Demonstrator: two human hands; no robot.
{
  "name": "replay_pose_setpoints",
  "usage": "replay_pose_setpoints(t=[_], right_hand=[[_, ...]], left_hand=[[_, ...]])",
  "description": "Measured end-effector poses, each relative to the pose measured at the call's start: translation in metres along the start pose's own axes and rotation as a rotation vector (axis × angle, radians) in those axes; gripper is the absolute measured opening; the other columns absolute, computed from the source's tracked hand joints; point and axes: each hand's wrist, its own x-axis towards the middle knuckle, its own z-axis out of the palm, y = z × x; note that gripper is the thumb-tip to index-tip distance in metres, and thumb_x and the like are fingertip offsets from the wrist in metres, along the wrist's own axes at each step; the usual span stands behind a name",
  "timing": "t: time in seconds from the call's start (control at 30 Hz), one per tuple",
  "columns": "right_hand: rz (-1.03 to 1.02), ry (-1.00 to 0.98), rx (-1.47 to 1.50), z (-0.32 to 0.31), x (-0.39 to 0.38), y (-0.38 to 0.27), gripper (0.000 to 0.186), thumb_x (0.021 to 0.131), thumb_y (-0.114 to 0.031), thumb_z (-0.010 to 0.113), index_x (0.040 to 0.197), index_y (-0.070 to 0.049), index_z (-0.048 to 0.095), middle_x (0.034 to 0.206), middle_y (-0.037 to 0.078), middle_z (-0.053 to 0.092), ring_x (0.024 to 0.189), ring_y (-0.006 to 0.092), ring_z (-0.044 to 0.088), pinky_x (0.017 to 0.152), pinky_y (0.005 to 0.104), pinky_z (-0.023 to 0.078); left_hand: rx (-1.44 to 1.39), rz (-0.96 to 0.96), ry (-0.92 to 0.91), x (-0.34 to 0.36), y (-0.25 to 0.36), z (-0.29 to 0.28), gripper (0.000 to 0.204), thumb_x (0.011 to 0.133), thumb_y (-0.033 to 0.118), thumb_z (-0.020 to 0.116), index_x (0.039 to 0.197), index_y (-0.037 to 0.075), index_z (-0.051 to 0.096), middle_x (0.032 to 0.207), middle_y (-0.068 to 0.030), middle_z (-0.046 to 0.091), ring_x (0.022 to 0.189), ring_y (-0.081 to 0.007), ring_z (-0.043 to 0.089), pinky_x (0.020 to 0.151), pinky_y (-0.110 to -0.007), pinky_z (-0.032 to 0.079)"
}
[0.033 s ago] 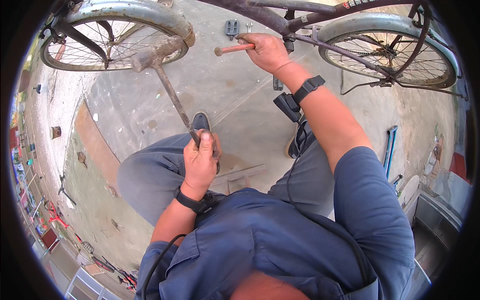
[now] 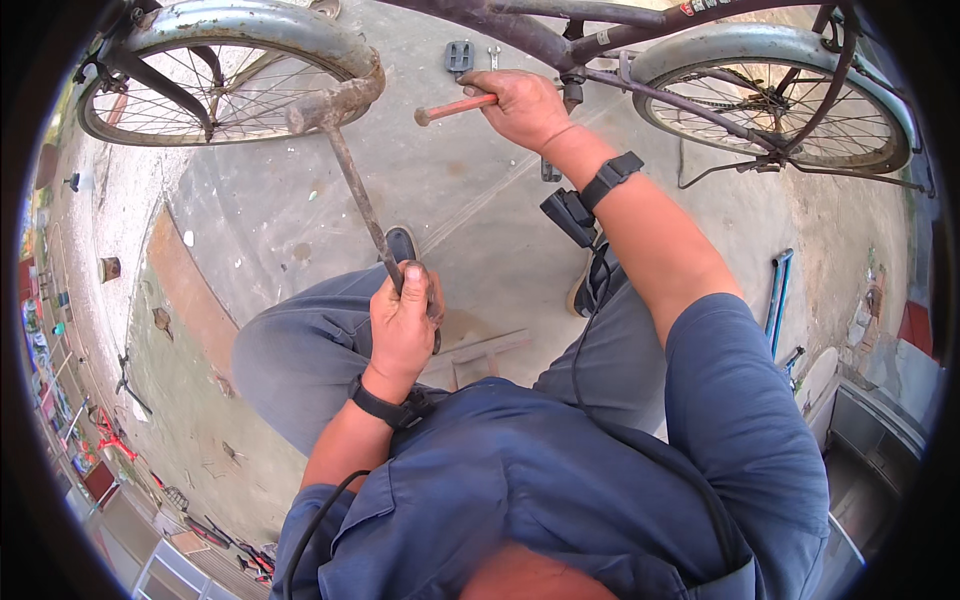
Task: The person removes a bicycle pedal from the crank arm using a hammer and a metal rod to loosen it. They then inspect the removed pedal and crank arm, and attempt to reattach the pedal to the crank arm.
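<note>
My left hand (image 2: 402, 318) is wrapped round the metal handle of a rusty hammer (image 2: 358, 185). Its worn head is raised above the ground, overlapping the front wheel in the picture. A red punch-like rod (image 2: 462, 105) with a flared, rusty butt is gripped in my right hand (image 2: 527, 108), close by the bicycle's bottom bracket. The butt points left, toward the hammer head, with a gap between them. The rod's other end is hidden by my fingers and the frame. Above both hands stretches the purple bicycle frame (image 2: 520, 27).
Silvery mudguards cover the front wheel (image 2: 215, 95) and rear wheel (image 2: 780, 110). One pedal (image 2: 459, 56) lies on the concrete beside a small wrench (image 2: 494, 57); another pedal (image 2: 550, 170) sits below my right wrist. Blue tubing (image 2: 779, 300) is at the right. My knees are bent, feet on the ground.
The hammer head has swung right, nearer the rod's butt. The rod has shifted slightly left and down with my right hand. Both grips are unchanged.
</note>
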Motion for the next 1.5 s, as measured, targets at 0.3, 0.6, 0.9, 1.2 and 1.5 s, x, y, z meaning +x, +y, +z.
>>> replay_pose_setpoints(t=[0.3, 0.6, 0.9, 1.2, 1.5], right_hand=[[-0.101, -0.116, -0.038, -0.001, 0.008, -0.031, 0.024, 0.085, -0.016, 0.064, 0.109, -0.018, 0.069, 0.089, 0.006, 0.073, 0.085, 0.0286, 0.07, 0.069, 0.0416, 0.055], [-0.078, -0.19, -0.102, -0.001, 0.014, -0.012, 0.02, 0.086, -0.019, 0.063, 0.106, -0.016, 0.067, 0.079, 0.008, 0.071, 0.073, 0.0335, 0.068, 0.064, 0.0455, 0.053], [-0.052, -0.35, -0.127, -0.006, 0.025, -0.015, 0.018, 0.087, -0.02, 0.057, 0.1, -0.017, 0.068, 0.082, 0.011, 0.072, 0.077, 0.0358, 0.068, 0.068, 0.0496, 0.052], [-0.108, -0.311, -0.16, 0.008, 0.03, -0.01, 0.01, 0.088, -0.019, 0.058, 0.096, -0.015, 0.063, 0.075, 0.009, 0.069, 0.072, 0.0342, 0.067, 0.063, 0.0481, 0.051], [-0.109, -0.261, -0.174, 0.013, 0.027, -0.005, 0.014, 0.09, -0.023, 0.057, 0.094, -0.018, 0.068, 0.078, 0.009, 0.071, 0.073, 0.0347, 0.068, 0.066, 0.049, 0.052]], left_hand=[[-0.049, -0.03, 0.053, 0.004, -0.005, -0.006, 0.041, 0.107, 0.041, 0.049, 0.081, 0.01, 0.042, 0.066, 0.001, 0.041, 0.054, -0.0087, 0.038, 0.049, -0.027, 0.033], [-0.031, -0.075, 0.077, 0.004, -0.006, -0.008, 0.042, 0.107, 0.041, 0.049, 0.08, 0.01, 0.042, 0.065, 0.0008, 0.041, 0.053, -0.0087, 0.038, 0.048, -0.027, 0.034], [-0.03, -0.154, 0.082, 0.003, -0.008, -0.01, 0.044, 0.106, 0.044, 0.049, 0.08, 0.009, 0.042, 0.064, -0.0002, 0.041, 0.052, -0.0096, 0.038, 0.048, -0.027, 0.032], [-0.218, -0.076, 0.001, -0.009, -0.01, -0.013, 0.046, 0.107, 0.046, 0.045, 0.081, 0.009, 0.039, 0.061, -0.0017, 0.037, 0.051, -0.0104, 0.033, 0.047, -0.027, 0.03], [-0.202, -0.09, -0.005, -0.011, -0.008, -0.011, 0.047, 0.108, 0.044, 0.044, 0.077, 0.009, 0.037, 0.059, -0.0019, 0.037, 0.049, -0.0104, 0.032, 0.047, -0.028, 0.03]])
